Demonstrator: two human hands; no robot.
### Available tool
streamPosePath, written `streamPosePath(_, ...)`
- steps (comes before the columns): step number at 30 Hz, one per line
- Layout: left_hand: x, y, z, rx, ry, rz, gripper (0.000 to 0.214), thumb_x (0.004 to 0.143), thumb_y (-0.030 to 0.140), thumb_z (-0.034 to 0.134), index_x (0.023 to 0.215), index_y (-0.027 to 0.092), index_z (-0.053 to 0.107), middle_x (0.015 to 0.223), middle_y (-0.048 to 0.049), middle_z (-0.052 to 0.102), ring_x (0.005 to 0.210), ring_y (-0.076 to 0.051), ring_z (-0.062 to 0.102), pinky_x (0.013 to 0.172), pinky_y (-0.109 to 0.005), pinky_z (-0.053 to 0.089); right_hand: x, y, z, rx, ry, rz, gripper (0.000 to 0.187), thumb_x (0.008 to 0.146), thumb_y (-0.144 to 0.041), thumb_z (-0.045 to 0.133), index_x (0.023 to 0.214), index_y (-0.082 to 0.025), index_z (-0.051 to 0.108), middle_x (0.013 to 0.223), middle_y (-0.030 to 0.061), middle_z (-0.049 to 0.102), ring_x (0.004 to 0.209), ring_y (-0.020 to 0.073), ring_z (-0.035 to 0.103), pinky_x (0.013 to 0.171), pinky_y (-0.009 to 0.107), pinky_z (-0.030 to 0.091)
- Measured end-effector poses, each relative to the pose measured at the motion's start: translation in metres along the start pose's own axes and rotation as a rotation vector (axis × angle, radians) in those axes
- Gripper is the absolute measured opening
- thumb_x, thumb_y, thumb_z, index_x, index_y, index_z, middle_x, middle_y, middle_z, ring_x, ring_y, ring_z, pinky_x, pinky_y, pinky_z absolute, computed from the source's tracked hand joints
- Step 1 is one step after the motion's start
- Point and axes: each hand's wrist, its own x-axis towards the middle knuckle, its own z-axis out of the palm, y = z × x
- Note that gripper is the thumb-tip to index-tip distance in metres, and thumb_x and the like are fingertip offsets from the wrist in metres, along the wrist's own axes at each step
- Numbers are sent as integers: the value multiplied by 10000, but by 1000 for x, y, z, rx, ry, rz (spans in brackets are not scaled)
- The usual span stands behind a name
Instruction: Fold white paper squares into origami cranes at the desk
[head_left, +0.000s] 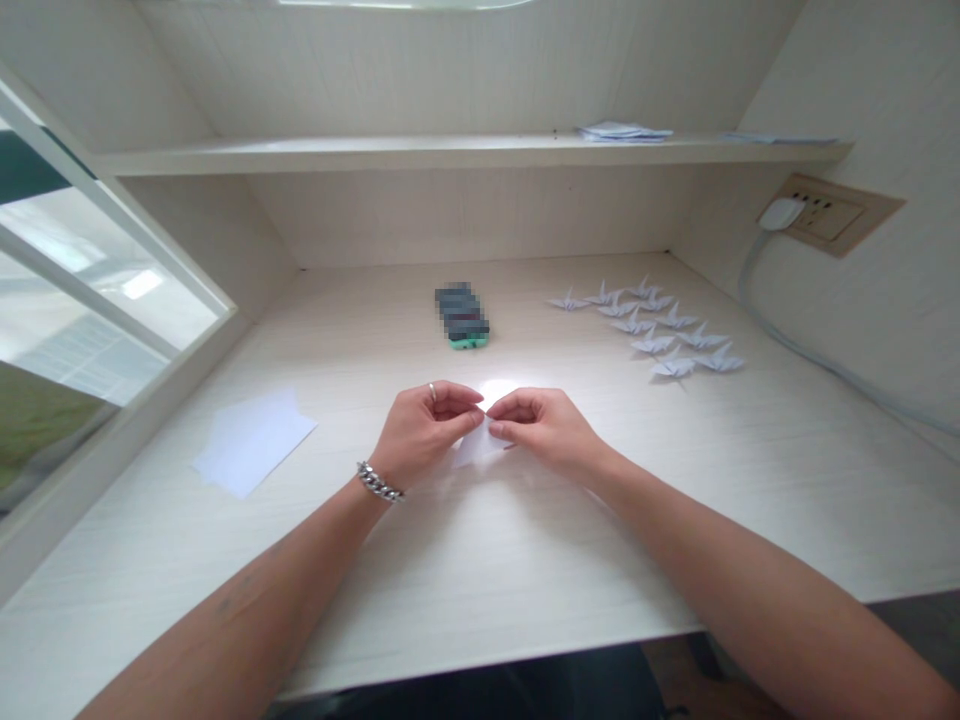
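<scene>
Just above the middle of the desk, a small white piece of folded paper [478,445] is pinched between both hands. My left hand [431,420], with a ring and a chain bracelet at the wrist, grips its upper left side between thumb and fingers. On the other side my right hand [544,425] pinches the paper near its top, its fingers curled. The fingertips of the two hands almost meet and cover part of the folds. Beyond them to the right, several white paper cranes [654,342] stand in loose rows.
Loose white paper sheets [251,440] lie at the left. A phone-like object [462,315], pixelated with a green edge, rests behind the hands. Papers [624,131] sit on the shelf [375,155]. A cable [795,350] runs from the wall socket [836,215]. A window [90,310] is at left.
</scene>
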Motion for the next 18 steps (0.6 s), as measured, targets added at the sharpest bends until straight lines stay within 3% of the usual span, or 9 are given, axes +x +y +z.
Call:
streamPosePath(11, 0, -2, 1, -61, -52, -39, 233, 659, 236, 771, 860, 131, 717, 815, -73, 748, 732, -177, 697, 692, -276, 555, 0, -2, 1, 28, 30, 3, 166, 697, -257, 717, 810, -136, 717, 761, 50, 700, 687, 151, 627, 630, 280, 497)
streamPosePath(18, 0, -2, -1, -118, -14, -63, 250, 669, 246, 777, 884, 134, 715, 808, -77, 749, 738, -186, 701, 677, -279, 553, -2, -6, 2, -73, 44, -19, 155, 758, -265, 663, 816, -135, 725, 770, 58, 704, 654, 143, 630, 606, 270, 510)
